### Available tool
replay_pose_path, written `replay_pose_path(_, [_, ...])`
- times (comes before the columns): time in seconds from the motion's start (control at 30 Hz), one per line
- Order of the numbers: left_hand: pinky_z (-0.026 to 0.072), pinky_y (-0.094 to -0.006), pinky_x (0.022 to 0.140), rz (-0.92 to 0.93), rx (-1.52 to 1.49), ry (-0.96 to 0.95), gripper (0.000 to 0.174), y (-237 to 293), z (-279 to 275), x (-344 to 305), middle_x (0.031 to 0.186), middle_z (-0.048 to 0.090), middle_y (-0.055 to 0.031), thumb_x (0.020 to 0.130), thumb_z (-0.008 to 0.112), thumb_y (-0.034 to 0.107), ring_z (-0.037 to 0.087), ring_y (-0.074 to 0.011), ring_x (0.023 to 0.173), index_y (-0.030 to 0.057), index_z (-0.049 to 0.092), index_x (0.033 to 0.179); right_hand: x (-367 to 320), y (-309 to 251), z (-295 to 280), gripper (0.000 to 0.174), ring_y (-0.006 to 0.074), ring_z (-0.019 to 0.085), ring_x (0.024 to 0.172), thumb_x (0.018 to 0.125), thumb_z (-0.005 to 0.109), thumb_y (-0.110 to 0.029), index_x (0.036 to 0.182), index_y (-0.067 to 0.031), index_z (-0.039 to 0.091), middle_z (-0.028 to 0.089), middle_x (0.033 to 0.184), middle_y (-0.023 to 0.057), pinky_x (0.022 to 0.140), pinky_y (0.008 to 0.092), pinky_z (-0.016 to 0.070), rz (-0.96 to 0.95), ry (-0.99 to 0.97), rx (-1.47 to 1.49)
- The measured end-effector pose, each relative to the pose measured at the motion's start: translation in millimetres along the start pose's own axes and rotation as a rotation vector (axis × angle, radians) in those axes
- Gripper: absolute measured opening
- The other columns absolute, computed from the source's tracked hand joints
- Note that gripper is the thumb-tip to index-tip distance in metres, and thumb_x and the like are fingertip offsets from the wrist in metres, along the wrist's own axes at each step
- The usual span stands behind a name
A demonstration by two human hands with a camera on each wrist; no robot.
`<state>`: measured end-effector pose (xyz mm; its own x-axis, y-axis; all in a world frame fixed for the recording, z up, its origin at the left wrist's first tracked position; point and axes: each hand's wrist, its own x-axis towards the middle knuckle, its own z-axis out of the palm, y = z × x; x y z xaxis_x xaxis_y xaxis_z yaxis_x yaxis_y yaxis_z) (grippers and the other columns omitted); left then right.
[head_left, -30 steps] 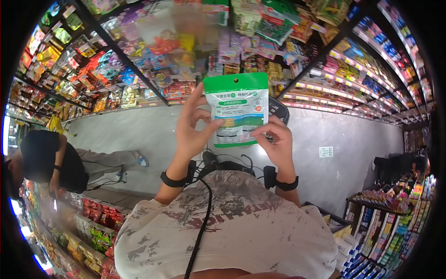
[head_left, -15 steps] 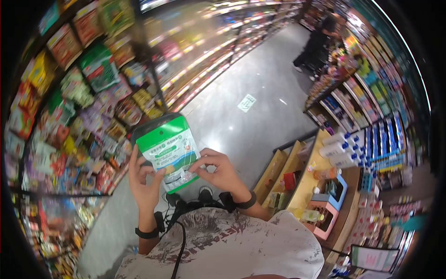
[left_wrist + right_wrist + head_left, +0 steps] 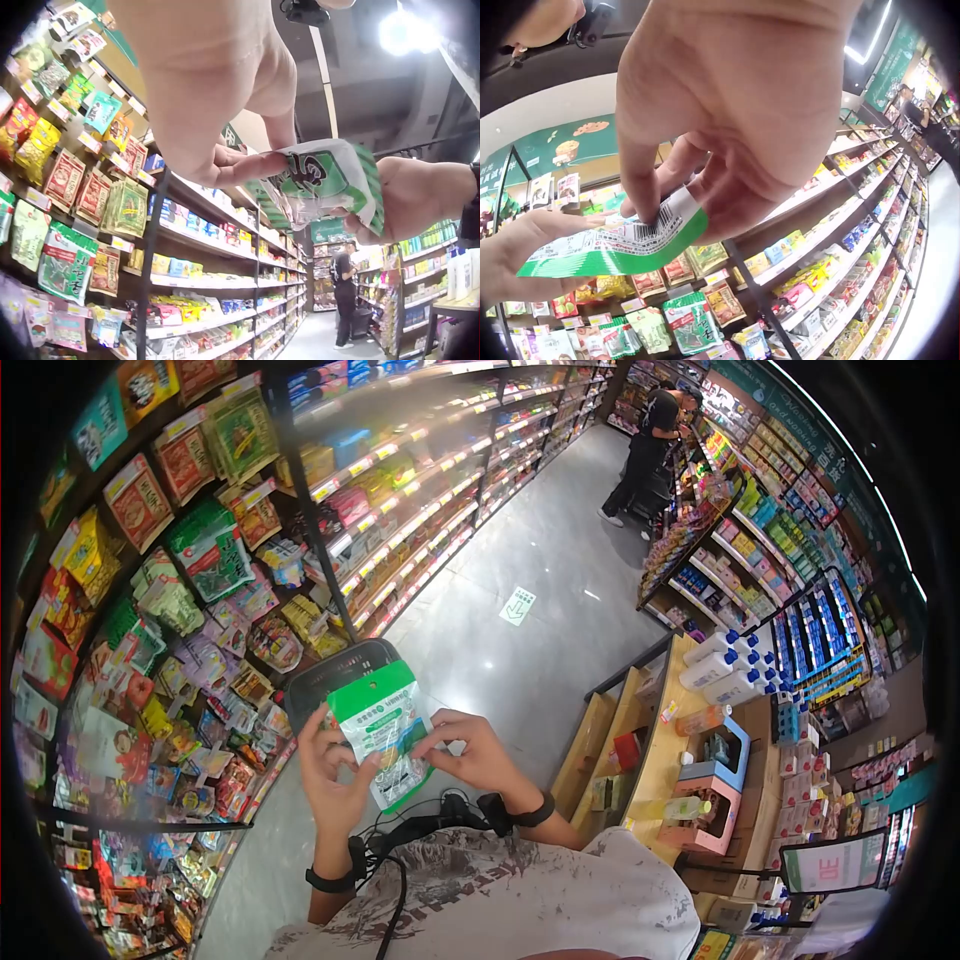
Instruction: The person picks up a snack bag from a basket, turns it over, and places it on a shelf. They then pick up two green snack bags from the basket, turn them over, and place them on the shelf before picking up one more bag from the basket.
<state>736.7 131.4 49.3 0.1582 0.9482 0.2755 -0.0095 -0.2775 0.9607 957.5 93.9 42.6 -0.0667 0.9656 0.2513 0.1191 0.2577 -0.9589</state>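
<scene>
Both hands hold a green-and-white snack pouch (image 3: 384,712) in front of the body, over a dark shopping basket (image 3: 318,672). On the pouch's left side, the left hand (image 3: 332,785) pinches it between thumb and fingers. My right hand (image 3: 478,762) pinches the opposite side near its lower part. Printed text and a hang hole by the green top band show in the head view. The right wrist view shows a barcode on the pouch (image 3: 607,247), close by the right thumb and fingers. A large green character marks the face in the left wrist view.
Racks of hanging snack bags (image 3: 205,550) line the left. Long shelves (image 3: 400,490) run along an aisle whose floor (image 3: 490,670) bears an arrow sticker (image 3: 517,606). A wooden counter (image 3: 655,760) with white bottles (image 3: 715,665) stands at right. A person in black (image 3: 645,450) stands far ahead.
The head view has swung right, from facing the snack rack to looking down the aisle with the counter. The hands and pouch now appear farther left and lower; both hands keep their hold.
</scene>
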Motion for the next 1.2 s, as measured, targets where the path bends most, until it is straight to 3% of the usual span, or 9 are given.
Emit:
replay_pose_path(0.33, [0.0486, -0.0185, 0.066, -0.055, 0.105, 0.372, 0.085, 10, -185, -60, 0.113, 0.061, -0.0112, 0.079, 0.076, -0.007, 0.063, -0.0094, 0.083, 0.0034, 0.032, 0.152, 50, -17, 173, 0.020, 0.0193, 0.064, 0.086, 0.079, 0.072, 0.004, 0.094, -0.0076, 0.079, 0.067, 0.092, 0.0058, 0.079, 0.0297, 0.0489, -0.123, -0.336, -0.041])
replay_pose_path(0.5, [0.0499, -0.0198, 0.062, -0.030, 0.189, 0.572, 0.086, 11, -242, -93, 0.117, 0.062, -0.0109, 0.076, 0.079, -0.007, 0.063, -0.0090, 0.074, 0.0028, 0.037, 0.150, 72, -19, 256, 0.042, 0.0222, 0.063, 0.100, 0.079, 0.081, -0.011, 0.118, -0.0051, 0.067, 0.066, 0.106, 0.0097, 0.088, 0.0338, 0.0482, -0.124, -0.496, -0.055])
replay_pose_path(0.6, [0.0510, -0.0222, 0.068, -0.074, 0.197, 0.520, 0.078, 11, -266, -104, 0.121, 0.064, -0.0108, 0.079, 0.080, -0.003, 0.062, -0.0079, 0.076, 0.0015, 0.042, 0.147, 82, -25, 290, 0.071, 0.0302, 0.055, 0.126, 0.078, 0.086, -0.023, 0.138, -0.0043, 0.053, 0.056, 0.135, 0.0161, 0.106, 0.0391, 0.0413, -0.090, -0.687, -0.029])
replay_pose_path(0.7, [0.0529, -0.0254, 0.075, -0.032, 0.169, 0.286, 0.061, 13, -283, -99, 0.128, 0.065, -0.0128, 0.086, 0.075, 0.002, 0.065, -0.0098, 0.081, -0.0007, 0.051, 0.142, 88, -20, 318, 0.075, 0.0316, 0.051, 0.131, 0.077, 0.087, -0.027, 0.139, -0.0042, 0.051, 0.051, 0.142, 0.0172, 0.109, 0.0401, 0.0386, -0.168, -0.750, 0.003])
replay_pose_path(0.83, [0.0532, -0.0271, 0.077, -0.114, 0.037, 0.286, 0.045, 4, -284, -78, 0.124, 0.070, -0.0076, 0.092, 0.063, 0.000, 0.067, -0.0104, 0.085, -0.0004, 0.057, 0.136, 117, -15, 337, 0.061, 0.0293, 0.060, 0.119, 0.086, 0.080, -0.021, 0.138, -0.0032, 0.053, 0.061, 0.132, 0.0170, 0.100, 0.0392, 0.0458, -0.010, -0.861, 0.135])
replay_pose_path(0.87, [0.0530, -0.0281, 0.080, -0.154, 0.000, 0.332, 0.044, 3, -286, -71, 0.120, 0.069, -0.0075, 0.093, 0.061, -0.003, 0.067, -0.0122, 0.089, 0.0005, 0.056, 0.136, 126, -7, 341, 0.045, 0.0255, 0.065, 0.108, 0.092, 0.073, -0.017, 0.131, -0.0011, 0.058, 0.067, 0.119, 0.0149, 0.094, 0.0371, 0.0485, -0.174, -0.773, 0.082])
replay_pose_path(0.97, [0.0528, -0.0294, 0.083, -0.031, 0.102, 0.456, 0.044, -23, -299, -48, 0.115, 0.068, -0.0073, 0.092, 0.064, 0.000, 0.067, -0.0139, 0.095, 0.0015, 0.055, 0.136, 154, 7, 342, 0.035, 0.0238, 0.066, 0.102, 0.095, 0.070, -0.017, 0.124, 0.0008, 0.062, 0.070, 0.111, 0.0137, 0.091, 0.0361, 0.0491, 0.039, -0.762, 0.098])
replay_pose_path(1.07, [0.0528, -0.0304, 0.086, 0.015, 0.299, 0.719, 0.044, -34, -317, -5, 0.112, 0.066, -0.0074, 0.092, 0.068, 0.005, 0.066, -0.0156, 0.101, 0.0023, 0.055, 0.135, 191, 31, 341, 0.031, 0.0208, 0.066, 0.092, 0.096, 0.069, -0.019, 0.120, 0.0016, 0.064, 0.072, 0.105, 0.0133, 0.083, 0.0342, 0.0506, -0.055, -0.683, 0.097])
replay_pose_path(1.2, [0.0536, -0.0282, 0.076, -0.127, 0.301, 0.470, 0.039, -61, -336, 49, 0.107, 0.068, -0.0081, 0.093, 0.072, 0.014, 0.066, -0.0152, 0.090, 0.0009, 0.057, 0.126, 249, 59, 324, 0.024, 0.0123, 0.063, 0.089, 0.097, 0.068, -0.015, 0.114, 0.0021, 0.067, 0.072, 0.102, 0.0080, 0.080, 0.0306, 0.0513, 0.082, -0.683, 0.095])
